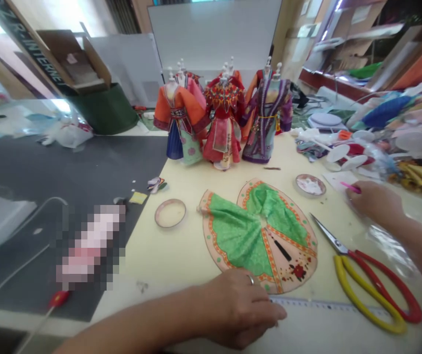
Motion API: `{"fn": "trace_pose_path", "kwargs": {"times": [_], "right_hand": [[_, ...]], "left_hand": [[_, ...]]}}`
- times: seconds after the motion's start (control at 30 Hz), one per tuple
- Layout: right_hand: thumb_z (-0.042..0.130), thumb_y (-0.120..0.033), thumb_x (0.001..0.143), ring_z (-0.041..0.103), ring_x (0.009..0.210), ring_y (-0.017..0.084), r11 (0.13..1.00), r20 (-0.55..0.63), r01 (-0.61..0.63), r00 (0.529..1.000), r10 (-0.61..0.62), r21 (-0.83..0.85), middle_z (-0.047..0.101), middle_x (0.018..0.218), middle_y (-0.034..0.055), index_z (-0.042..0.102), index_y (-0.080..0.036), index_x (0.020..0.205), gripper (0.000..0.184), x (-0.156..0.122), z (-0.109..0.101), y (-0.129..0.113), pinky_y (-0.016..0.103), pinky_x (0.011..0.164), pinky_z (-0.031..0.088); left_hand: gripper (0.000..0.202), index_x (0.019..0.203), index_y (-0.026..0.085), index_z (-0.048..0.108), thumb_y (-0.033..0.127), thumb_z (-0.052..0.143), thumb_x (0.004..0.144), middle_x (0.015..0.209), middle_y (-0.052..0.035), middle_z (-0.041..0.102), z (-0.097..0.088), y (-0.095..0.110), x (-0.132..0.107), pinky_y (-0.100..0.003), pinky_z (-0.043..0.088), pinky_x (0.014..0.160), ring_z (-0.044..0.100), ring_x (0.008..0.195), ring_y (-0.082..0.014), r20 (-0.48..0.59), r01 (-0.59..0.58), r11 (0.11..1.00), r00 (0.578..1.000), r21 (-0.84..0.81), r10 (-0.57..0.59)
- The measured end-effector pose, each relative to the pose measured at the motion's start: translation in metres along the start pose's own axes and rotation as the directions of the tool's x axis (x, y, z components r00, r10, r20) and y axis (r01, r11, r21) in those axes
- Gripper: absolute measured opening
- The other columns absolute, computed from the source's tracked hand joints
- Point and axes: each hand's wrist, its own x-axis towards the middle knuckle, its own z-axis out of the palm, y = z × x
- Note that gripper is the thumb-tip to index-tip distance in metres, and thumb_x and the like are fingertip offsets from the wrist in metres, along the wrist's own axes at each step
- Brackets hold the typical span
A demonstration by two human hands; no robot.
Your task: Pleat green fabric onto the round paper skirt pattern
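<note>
My left hand (241, 309), a ring on one finger, rests at the near edge of a small green doll-size skirt (240, 241). Its fingers are curled together, and what they hold, if anything, is hidden. The skirt lies spread in a fan, with a peach and orange border and a pale panel bearing a red flower and a dark tassel shape. At the right, my right hand (375, 199) is closed around a thin pink stick (350, 187), over a white paper (340, 180). Large scissors (358, 268) with red and yellow handles lie between the skirt and my right forearm.
Doll-size costumes on stands (224, 123) stand at the back. A round dish (170, 213) sits left, and another dish (310, 186) with white bits sits right. A ruler (329, 306) lies along the front. Plastic and fabric scraps (380, 142) crowd the right; a cord (15, 275) runs left.
</note>
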Motion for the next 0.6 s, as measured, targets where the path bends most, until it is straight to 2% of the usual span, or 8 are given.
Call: {"fn": "trace_pose_path", "kwargs": {"times": [0.1,0.2,0.47,0.6], "right_hand": [[0.054,-0.028,0.076,0.051,0.064,0.02,1.0,0.103,-0.008,0.995,0.009,-0.013,0.064,0.09,0.0221,0.069,-0.011,0.092,0.027,0.0005,-0.0015,-0.0001,0.032,0.053,0.029],[0.051,-0.028,0.079,0.051,0.065,0.021,0.999,0.144,-0.047,0.988,0.05,-0.024,0.064,0.089,0.024,0.067,-0.01,0.096,0.03,0.002,-0.0025,0.0012,0.033,0.055,0.031],[0.05,-0.028,0.081,0.054,0.073,0.025,0.996,0.189,-0.085,0.978,0.083,0.001,0.063,0.094,0.0261,0.064,-0.008,0.102,0.033,0.0024,-0.0028,0.0024,0.035,0.058,0.032],[0.049,-0.027,0.081,0.055,0.074,0.025,0.994,0.178,-0.099,0.98,0.089,0.053,0.062,0.092,0.0261,0.065,-0.008,0.095,0.028,-0.0037,-0.0076,-0.0022,0.035,0.058,0.03]], "left_hand": [[0.019,0.1,0.016,0.053,0.021,0.043,0.085,0.074,-0.0003,0.066,0.0,-0.0001,0.0009,-0.028,0.037,0.06,0.055,0.064,-0.0133,-0.02,0.005,1.0,1.0,0.011,-0.005],[0.018,0.099,0.016,0.054,0.022,0.044,0.085,0.073,0.0,0.066,-0.0006,0.0,0.0017,-0.027,0.037,0.059,0.055,0.063,-0.0127,-0.014,0.014,1.0,1.0,0.016,-0.014],[0.019,0.099,0.016,0.054,0.023,0.042,0.086,0.072,-0.0002,0.065,0.0017,-0.002,0.0005,-0.027,0.039,0.06,0.055,0.062,-0.0127,0.005,0.03,0.999,1.0,0.029,-0.031],[0.019,0.1,0.015,0.053,0.022,0.041,0.086,0.073,-0.0012,0.064,-0.0003,-0.0008,0.0006,-0.028,0.039,0.061,0.055,0.064,-0.0139,0.013,0.022,0.999,1.0,0.024,-0.022]]}}
